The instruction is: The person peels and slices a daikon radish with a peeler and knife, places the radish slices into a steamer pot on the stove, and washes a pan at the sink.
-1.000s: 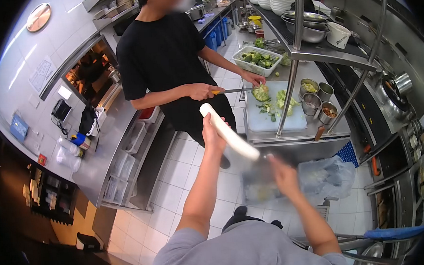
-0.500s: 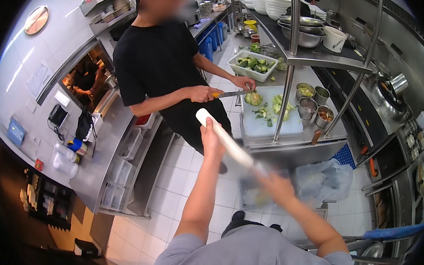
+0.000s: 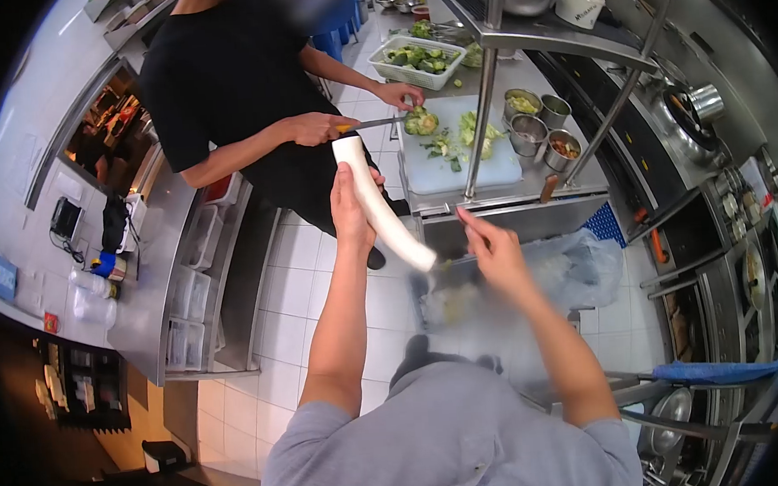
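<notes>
My left hand (image 3: pixel 348 205) is wrapped round a long, white, peeled daikon radish (image 3: pixel 376 204), its thick end up and its thin end tilted down toward the right. To the right, apart from the radish, my right hand (image 3: pixel 499 252) is closed on a small tool that looks like a peeler (image 3: pixel 452 210). Its metal end shows beyond my fingers, and the handle is mostly hidden. Below both hands, a tub (image 3: pixel 429 316) and a clear plastic bag (image 3: pixel 578 271) stand on the floor, the tub blurred.
A co-worker in black (image 3: pixel 228 83) cuts broccoli (image 3: pixel 421 121) with a knife (image 3: pixel 377 123) on a white cutting board (image 3: pixel 456 176). Behind the board sits a white basket (image 3: pixel 444 79) of broccoli. Metal pots (image 3: pixel 527 132) and a shelf post (image 3: pixel 481 121) stand at the right.
The radish has tilted more upright and shifted left. My right hand has moved up and away from its lower end. The whole view has shifted slightly.
</notes>
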`<act>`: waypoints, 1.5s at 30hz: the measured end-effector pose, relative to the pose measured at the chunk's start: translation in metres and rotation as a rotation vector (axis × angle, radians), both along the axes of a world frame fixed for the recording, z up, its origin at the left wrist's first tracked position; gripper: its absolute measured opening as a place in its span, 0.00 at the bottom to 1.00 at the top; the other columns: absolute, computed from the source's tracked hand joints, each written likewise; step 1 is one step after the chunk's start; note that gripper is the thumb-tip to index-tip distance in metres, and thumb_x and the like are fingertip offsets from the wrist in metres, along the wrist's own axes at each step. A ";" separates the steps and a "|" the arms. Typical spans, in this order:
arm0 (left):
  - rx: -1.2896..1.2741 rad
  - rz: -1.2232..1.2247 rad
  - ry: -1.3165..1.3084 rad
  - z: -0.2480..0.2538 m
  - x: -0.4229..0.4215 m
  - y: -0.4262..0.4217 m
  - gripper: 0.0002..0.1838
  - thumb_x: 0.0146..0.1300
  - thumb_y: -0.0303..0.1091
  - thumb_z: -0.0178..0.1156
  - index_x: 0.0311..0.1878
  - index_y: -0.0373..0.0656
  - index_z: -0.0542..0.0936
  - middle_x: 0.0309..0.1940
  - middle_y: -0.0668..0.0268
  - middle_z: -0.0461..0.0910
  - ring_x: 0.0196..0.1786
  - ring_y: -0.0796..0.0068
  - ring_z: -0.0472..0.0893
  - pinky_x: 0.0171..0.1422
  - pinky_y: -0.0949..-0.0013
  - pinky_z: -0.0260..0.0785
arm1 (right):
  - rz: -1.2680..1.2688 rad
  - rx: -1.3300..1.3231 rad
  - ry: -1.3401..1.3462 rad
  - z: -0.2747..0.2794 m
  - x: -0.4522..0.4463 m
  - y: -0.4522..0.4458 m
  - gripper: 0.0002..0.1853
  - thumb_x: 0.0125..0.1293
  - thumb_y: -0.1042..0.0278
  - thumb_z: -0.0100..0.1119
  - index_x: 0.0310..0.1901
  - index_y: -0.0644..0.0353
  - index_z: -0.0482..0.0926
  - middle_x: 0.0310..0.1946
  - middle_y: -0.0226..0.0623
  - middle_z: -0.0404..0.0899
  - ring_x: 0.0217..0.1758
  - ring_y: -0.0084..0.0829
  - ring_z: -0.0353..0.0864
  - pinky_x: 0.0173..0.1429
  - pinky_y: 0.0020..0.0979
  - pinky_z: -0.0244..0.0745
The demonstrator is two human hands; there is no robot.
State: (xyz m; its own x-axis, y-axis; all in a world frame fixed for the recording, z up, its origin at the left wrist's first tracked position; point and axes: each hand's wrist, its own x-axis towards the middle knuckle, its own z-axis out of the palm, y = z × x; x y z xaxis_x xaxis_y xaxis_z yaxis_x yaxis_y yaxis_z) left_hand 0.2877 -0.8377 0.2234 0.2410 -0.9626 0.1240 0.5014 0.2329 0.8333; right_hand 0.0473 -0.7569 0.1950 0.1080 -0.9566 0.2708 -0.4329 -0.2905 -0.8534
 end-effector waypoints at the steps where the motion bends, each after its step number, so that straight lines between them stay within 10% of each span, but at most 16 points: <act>1: -0.009 -0.074 -0.024 -0.002 -0.004 0.003 0.27 0.78 0.56 0.50 0.58 0.37 0.74 0.37 0.64 0.78 0.36 0.76 0.79 0.40 0.70 0.76 | -0.033 -0.163 0.037 0.018 0.009 -0.005 0.24 0.73 0.72 0.57 0.69 0.45 0.76 0.25 0.43 0.79 0.23 0.42 0.77 0.35 0.41 0.75; 45: -0.144 -0.070 -0.290 0.030 -0.056 0.000 0.26 0.81 0.55 0.46 0.45 0.39 0.78 0.32 0.73 0.75 0.33 0.86 0.69 0.38 0.77 0.64 | -0.084 -0.532 0.228 0.055 0.038 -0.043 0.33 0.66 0.74 0.61 0.72 0.38 0.72 0.27 0.40 0.74 0.25 0.47 0.79 0.32 0.47 0.78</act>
State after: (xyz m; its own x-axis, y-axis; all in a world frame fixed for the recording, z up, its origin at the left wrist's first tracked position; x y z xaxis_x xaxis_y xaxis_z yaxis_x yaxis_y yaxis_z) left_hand 0.2313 -0.8376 0.2533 0.1094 -0.9432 0.3137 0.2672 0.3319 0.9047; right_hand 0.0849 -0.8002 0.2500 0.1501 -0.7035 0.6947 -0.6287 -0.6102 -0.4821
